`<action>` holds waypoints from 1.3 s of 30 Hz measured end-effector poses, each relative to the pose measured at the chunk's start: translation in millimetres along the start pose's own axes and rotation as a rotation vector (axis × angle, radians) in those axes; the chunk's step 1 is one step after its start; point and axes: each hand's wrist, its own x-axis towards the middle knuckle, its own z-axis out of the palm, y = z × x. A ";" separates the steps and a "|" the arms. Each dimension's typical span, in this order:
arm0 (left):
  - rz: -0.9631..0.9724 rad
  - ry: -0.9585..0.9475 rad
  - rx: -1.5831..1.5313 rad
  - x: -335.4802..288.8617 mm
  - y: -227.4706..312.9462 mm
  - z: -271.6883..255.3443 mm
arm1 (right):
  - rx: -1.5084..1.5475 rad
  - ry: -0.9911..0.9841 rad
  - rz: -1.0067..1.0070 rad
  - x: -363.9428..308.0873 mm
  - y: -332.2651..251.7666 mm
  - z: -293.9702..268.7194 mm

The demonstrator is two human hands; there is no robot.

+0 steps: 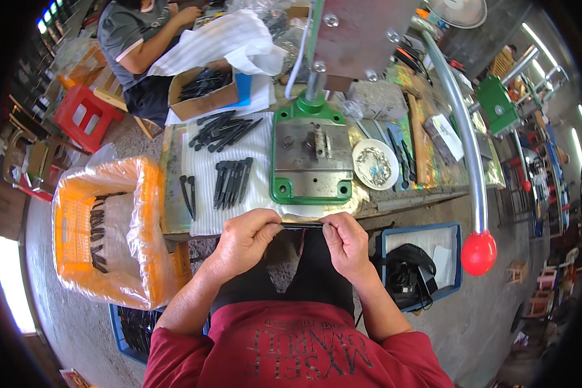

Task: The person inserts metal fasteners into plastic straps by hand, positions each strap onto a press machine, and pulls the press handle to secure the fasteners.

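Observation:
My left hand [247, 240] and my right hand [346, 240] are closed on opposite ends of a thin black bar [302, 226]. They hold it level above my lap, just in front of the bench edge. Its exact kind cannot be made out. Beyond it stands a green-based hand press [282, 187] with a steel plate and a small fixture [323, 141] on top. To the press's left, a row of slim black pieces [231, 183] and a looser pile of black pieces [223, 132] lie on white foam sheeting [197, 223].
A plastic-lined orange crate [152, 213] stands at left, above a blue crate. The press lever's red knob [478, 253] hangs at right. A bowl of small metal bits [376, 164] and a hammer [418, 142] lie beside the press. A blue tray [460, 258] holds a black bag. Another person [136, 45] sits far left.

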 end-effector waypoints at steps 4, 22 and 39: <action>-0.153 0.119 -0.681 2.5 -4.6 25.4 | 0.196 0.058 0.185 -16.3 6.0 7.3; -0.320 0.165 -0.872 9.0 -19.3 56.9 | -0.435 0.181 0.189 37.4 105.0 -60.7; -0.369 0.100 -0.830 -0.7 -28.3 68.2 | -1.027 -0.398 0.257 76.7 112.4 -54.7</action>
